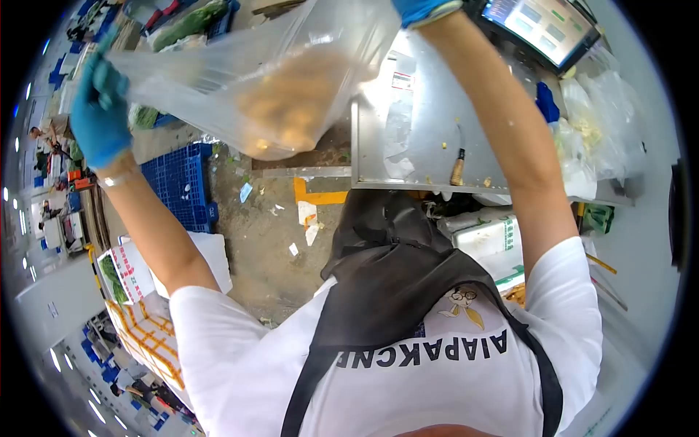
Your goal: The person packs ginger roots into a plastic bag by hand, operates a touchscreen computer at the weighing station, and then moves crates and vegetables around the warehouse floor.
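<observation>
A clear plastic bag (211, 91) with tan, lumpy items (291, 102) in its bottom hangs in the air, stretched between my raised arms. My left hand (100, 102), in a blue glove, is closed on the bag's edge at the upper left. My right hand (426, 9), also gloved in blue, is at the top edge of the view by the bag's other side; its fingers are cut off. To the right of the bag is a metal tray table (429, 164), where a knife with a wooden handle (458, 167) lies.
A screen (542, 28) stands at the upper right, above loose plastic bags (597, 124). Blue pallet (178, 182) lies on the floor at left. White foam boxes (484, 244) sit beneath the table. Further people are visible at far left.
</observation>
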The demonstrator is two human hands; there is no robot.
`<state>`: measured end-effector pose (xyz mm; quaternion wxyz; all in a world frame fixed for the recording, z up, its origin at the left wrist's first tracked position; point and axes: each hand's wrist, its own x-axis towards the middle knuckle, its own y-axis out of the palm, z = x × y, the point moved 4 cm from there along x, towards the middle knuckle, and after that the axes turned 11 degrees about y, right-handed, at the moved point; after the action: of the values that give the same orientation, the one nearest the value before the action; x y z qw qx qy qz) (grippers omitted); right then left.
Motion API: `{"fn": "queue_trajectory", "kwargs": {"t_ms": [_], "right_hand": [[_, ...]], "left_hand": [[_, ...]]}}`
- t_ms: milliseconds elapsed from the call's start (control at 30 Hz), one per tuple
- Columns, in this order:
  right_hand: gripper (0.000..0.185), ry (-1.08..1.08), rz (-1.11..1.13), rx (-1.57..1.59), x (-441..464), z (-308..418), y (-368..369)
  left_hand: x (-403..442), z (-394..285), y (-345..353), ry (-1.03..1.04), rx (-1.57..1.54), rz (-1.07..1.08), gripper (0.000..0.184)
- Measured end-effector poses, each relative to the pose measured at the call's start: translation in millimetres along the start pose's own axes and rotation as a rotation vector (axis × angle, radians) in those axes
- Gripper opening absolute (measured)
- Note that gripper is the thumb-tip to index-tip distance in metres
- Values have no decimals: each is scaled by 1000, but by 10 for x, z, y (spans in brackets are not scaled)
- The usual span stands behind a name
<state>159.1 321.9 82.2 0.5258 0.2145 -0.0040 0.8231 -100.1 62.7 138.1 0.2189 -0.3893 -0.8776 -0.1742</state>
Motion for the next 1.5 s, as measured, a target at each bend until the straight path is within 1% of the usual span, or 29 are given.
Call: {"fn": "queue_trajectory", "kwargs": {"t_ms": [33,100,133,167,200,233,267,300,367,467,567,633,700,767,833,900,933,967,1033,1067,1100,1200,1233,1267,1300,1333,1400,1433,1500], "right_hand": [[18,-55,-40,-57,-54,-317,115],[11,187,12,-64,-238,-1038,314],[17,233,73,-280,-367,-1275,383],[25,276,129,-497,-497,-1506,435],[21,314,89,-531,-653,-1805,483],[23,354,47,-567,-747,-2056,527],[26,547,62,-478,-897,-2121,546],[26,608,-12,-517,-982,-2408,522],[26,778,44,-466,-999,-2536,431],[29,1179,296,-208,-1061,-2424,345],[37,1302,407,-150,-1182,-2503,13],[51,1237,507,5,-1343,-2574,-223],[59,1237,465,233,-1558,-2356,-563],[62,1073,391,137,-1835,-2009,-907],[59,1069,397,100,-2135,-1307,-1410],[52,1057,387,57,-2569,-840,-2003],[50,1053,282,110,-2869,-682,-2352],[48,1053,176,167,-3206,-542,-2709],[48,1109,-64,155,-3968,-338,-3517],[46,1060,-210,179,-4319,-207,-3892],[45,1026,-385,200,-4756,-71,-4270],[44,816,-912,249,-6263,436,-5289],[40,847,-1146,207,-6762,590,-5561],[38,823,-1249,134,-7138,818,-5670],[36,792,-1324,58,-7440,1032,-5723],[36,830,-1342,17,-7724,1122,-5707],[35,888,-1333,-37,-8304,1147,-5702],[37,915,-1168,-14,-8569,992,-5663],[52,1278,-1000,-503,-8916,558,-5494]], "left_hand": [[-219,43,-116,-174,-44,37,36],[-705,310,-432,-336,148,-212,34],[-900,593,-781,-368,97,-107,34],[-1141,906,-1058,-439,27,-153,35],[-1392,1132,-1161,-470,-31,-178,35],[-1613,1368,-1257,-513,-13,-181,25],[-1822,1680,-1395,-542,-46,-168,28],[-1974,1756,-1338,-539,45,-222,30],[-2129,1818,-1430,-485,32,-268,28],[-2278,1780,-1298,-612,83,-446,26],[-2445,2035,-1350,-775,-55,-534,23],[-2567,2177,-1380,-799,-115,-544,18],[-2671,2426,-1490,-853,-193,-467,13],[-2651,2401,-1312,-869,-88,-588,12],[-2564,2109,-928,-909,51,-748,16],[-2515,2340,-1004,-696,17,-585,25],[-2486,2314,-924,-683,116,-580,50],[-2397,2134,-580,-522,320,-504,52],[-2288,1488,751,-182,676,-324,57],[-2311,1369,1313,-102,726,-161,56],[-2379,1456,1745,-41,617,27,51],[-3138,1199,3430,-101,268,640,35],[-3544,1076,3889,-180,136,782,32],[-3940,1061,4216,-151,77,1007,32],[-4387,860,4510,-284,-1,1154,30],[-4872,848,4680,-501,-215,1264,29],[-5772,564,4907,-341,-314,1602,28],[-6205,551,4918,-440,-336,1770,29],[-6998,659,4802,-540,-404,1990,31]]}}
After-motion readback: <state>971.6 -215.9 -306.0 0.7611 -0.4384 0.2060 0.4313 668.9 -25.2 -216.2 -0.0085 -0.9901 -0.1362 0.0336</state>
